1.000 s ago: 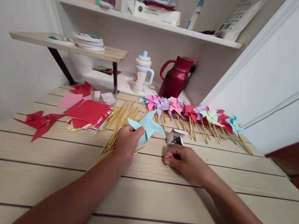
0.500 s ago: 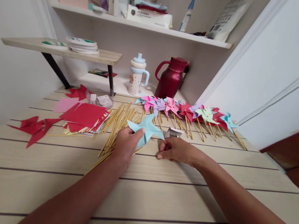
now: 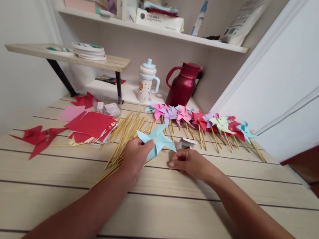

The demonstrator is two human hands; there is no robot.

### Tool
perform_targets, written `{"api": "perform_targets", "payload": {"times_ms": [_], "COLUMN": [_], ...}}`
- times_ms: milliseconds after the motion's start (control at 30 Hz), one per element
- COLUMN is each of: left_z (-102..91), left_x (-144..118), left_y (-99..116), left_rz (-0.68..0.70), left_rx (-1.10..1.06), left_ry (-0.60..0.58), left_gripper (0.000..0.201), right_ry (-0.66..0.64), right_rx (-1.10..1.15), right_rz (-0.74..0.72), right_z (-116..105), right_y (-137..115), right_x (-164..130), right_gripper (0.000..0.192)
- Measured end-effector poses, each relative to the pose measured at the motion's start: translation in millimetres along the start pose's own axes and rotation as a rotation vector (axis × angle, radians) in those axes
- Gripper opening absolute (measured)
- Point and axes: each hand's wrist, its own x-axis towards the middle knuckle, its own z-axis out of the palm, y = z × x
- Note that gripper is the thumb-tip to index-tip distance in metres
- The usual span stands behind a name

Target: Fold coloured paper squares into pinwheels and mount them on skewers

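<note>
- My left hand (image 3: 134, 157) pinches the blue pinwheel (image 3: 156, 139) in a closed grip; I should keep its folds flat.
- My right hand (image 3: 190, 164) has fingertips pressed together by the small white box (image 3: 186, 143); what they hold I cannot tell, so bring it centred.

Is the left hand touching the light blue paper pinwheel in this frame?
Touching. The head view shows the left hand pinching the light blue pinwheel, thumb pressed on its lower blade.

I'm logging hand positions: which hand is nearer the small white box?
Right. The right hand rests on the table just in front of the small white box; the left hand, holding the light blue pinwheel, is farther left.
</note>
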Motion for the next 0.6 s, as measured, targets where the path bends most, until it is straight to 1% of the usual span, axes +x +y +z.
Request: {"api": "perform_targets", "payload": {"times_ms": [167, 267, 433, 600], "left_z": [-1.0, -1.1, -0.5, 0.4], "left_x": [0.2, -0.8, -4.5, -5.9], "left_y": [-1.2, -0.7, 1.7, 3.7], "left_rz": [0.0, 0.001, 0.0, -0.001], "left_rx": [0.009, 0.018, 0.03, 0.039], "left_ry": [0.001, -0.003, -0.004, -0.001], "left_gripper": [0.022, 0.023, 0.021, 0.02], "right_ry": [0.071, 0.11, 0.165, 0.222], "right_rx": [-0.004, 0.025, 0.062, 0.039], "right_rz": [-0.045, -0.083, -0.14, -0.181], "right_z": [2.6, 4.1, 10.1, 20.0], "right_y": [1.4, 7.5, 17.1, 15.1], "right_x": [-9.0, -15.1, -25.0, -31.1], "right_gripper": [0.023, 0.021, 0.025, 0.017]}}
